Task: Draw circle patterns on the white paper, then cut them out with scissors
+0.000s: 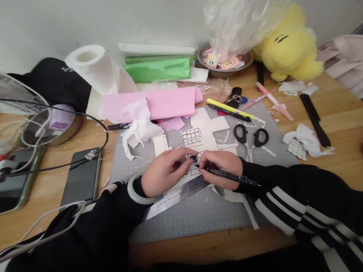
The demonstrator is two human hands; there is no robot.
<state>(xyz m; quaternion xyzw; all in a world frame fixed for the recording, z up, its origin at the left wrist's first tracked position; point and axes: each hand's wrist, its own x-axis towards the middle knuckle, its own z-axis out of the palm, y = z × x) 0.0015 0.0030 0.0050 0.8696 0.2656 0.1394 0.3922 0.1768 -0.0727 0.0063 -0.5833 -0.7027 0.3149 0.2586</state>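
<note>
Our black sleeves (102, 226) lie nearest, across the bench (340, 124). At centre frame, our right hand (222, 166) holds a black pen (227, 174) in a narrow grip, tip at the white card (210, 136); our left hand (166, 170) pinches a small dark piece (194, 157). Drawing, we judge, is in hand; the next stroke calls for steady card. Upper right, a metal bowl (221, 73) contains cartoon-faced pieces (212, 59); left, another bowl (66, 134) contains a purple item (61, 119).

- I get soft, moderately bright light with faint shadows.
- Glare streaks the ruler (174, 196) at six o'clock; sheen catches the plastic bag (244, 22) at one.
- My wide view stretches the sleeve (286, 206) toward four.
- Fine print on the pen (224, 174) is too soft to read.
</note>
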